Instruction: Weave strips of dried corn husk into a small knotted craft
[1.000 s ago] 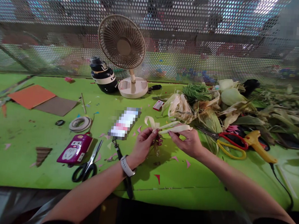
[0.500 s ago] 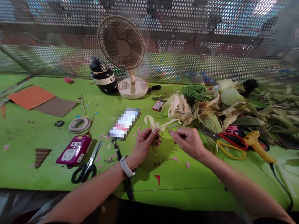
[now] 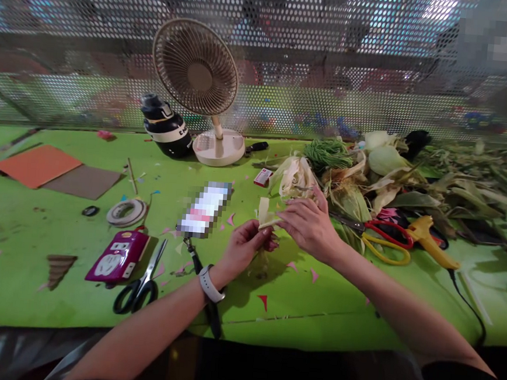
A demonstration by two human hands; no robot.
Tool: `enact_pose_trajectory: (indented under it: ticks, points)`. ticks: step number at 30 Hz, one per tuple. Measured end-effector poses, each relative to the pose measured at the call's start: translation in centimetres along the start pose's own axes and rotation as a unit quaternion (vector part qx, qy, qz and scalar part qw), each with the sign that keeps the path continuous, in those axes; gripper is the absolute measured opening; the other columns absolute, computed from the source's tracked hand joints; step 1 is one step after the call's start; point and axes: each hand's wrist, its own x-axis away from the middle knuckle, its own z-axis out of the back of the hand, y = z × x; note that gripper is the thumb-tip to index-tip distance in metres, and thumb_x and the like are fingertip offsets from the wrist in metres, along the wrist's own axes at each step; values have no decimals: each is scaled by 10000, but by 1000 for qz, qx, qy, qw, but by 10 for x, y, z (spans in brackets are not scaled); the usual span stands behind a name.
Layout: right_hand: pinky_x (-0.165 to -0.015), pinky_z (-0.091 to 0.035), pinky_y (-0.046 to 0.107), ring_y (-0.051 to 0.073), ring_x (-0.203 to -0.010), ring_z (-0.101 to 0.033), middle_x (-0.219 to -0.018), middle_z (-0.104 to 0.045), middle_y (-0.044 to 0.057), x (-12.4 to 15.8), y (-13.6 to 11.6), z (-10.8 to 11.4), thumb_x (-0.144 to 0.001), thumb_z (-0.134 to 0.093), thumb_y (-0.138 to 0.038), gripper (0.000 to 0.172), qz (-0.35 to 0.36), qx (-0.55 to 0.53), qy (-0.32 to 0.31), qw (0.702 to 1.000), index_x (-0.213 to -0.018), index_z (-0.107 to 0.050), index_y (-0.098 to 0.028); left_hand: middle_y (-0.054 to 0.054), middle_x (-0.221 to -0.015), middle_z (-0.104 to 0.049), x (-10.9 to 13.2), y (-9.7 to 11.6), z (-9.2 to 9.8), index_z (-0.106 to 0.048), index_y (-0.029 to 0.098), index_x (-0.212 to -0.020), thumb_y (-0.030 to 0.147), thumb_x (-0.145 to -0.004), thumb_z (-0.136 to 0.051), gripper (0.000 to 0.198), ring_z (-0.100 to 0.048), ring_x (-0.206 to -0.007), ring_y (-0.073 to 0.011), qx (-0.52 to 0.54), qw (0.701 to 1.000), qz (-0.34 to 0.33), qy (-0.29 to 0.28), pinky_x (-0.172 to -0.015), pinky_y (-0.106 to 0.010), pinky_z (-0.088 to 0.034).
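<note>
My left hand [image 3: 244, 246] pinches the base of a pale corn husk strip [image 3: 264, 213] over the green table [image 3: 30, 289]. A white watch sits on that wrist. My right hand [image 3: 307, 225] is closed on the same husk strip from the right, its fingers pressed against the strip where the left fingers hold it. Both hands meet near the table's middle, just in front of a heap of corn husks [image 3: 300, 179].
Black scissors [image 3: 138, 286], a purple power strip [image 3: 114, 255] and a tape roll [image 3: 124, 211] lie at the left. A fan [image 3: 200, 86] and a dark bottle [image 3: 164, 127] stand at the back. Red-and-yellow scissors [image 3: 385, 247] and a yellow glue gun [image 3: 429, 239] lie at the right among husks.
My right hand moved left and closed in on the left hand. The long husk strip that stretched to the right is now folded short between the two hands.
</note>
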Motion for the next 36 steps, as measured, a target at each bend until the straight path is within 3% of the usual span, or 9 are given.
enact_pose_trajectory:
  ticks: [5, 8, 12, 19, 24, 36]
  points:
    - [-1023, -280, 423, 170, -894, -571, -832, -678, 8, 1, -9, 5, -896, -531, -191, 147, 36, 23, 32, 999, -923, -670, -232, -20, -738, -693, 0, -1, 2, -643, 138, -847, 365, -677, -760, 306, -653, -563, -111, -8, 1000, 3, -6, -586, -241, -553]
    - [-861, -361, 362, 167, -794, -552, -779, -668, 15, 3, -15, 5, -892, -530, -203, 143, 50, 32, 28, 998, -919, -670, -207, -13, -726, -678, 1, -3, 2, -642, 143, -835, 369, -682, -756, 296, -647, -559, -106, 2, 1000, 2, -5, -566, -224, -542]
    - [-673, -345, 314, 154, -678, -519, -705, -640, 27, 3, -18, 2, -912, -504, -279, 213, 20, 11, 15, 1000, -811, -657, -171, -9, -747, -666, 4, 0, 0, -649, 159, -845, 364, -713, -730, 257, -627, -579, -99, 2, 1000, -3, 9, -504, -192, -512]
    - [-612, -361, 268, 141, -625, -530, -666, -628, 28, 3, -22, -5, -932, -473, -269, 249, -52, -62, 33, 996, -770, -628, -159, -14, -774, -696, 5, -1, -2, -709, 168, -822, 315, -637, -788, 250, -622, -646, -104, 13, 998, -6, 54, -562, -209, -525]
    - [-595, -374, 263, 138, -606, -544, -666, -636, 29, 5, -23, -9, -913, -493, -254, 217, -80, -65, 26, 994, -758, -614, -162, -16, -783, -708, 5, -4, -3, -727, 172, -815, 306, -633, -792, 235, -624, -654, -104, 34, 998, -3, 44, -570, -211, -523]
    - [-582, -389, 245, 127, -597, -557, -666, -635, 28, 7, -24, -12, -899, -510, -236, 186, -66, -56, 50, 995, -761, -615, -166, -20, -809, -726, 4, -6, -3, -740, 175, -819, 273, -639, -794, 212, -627, -664, -96, 55, 998, -4, 32, -614, -207, -529]
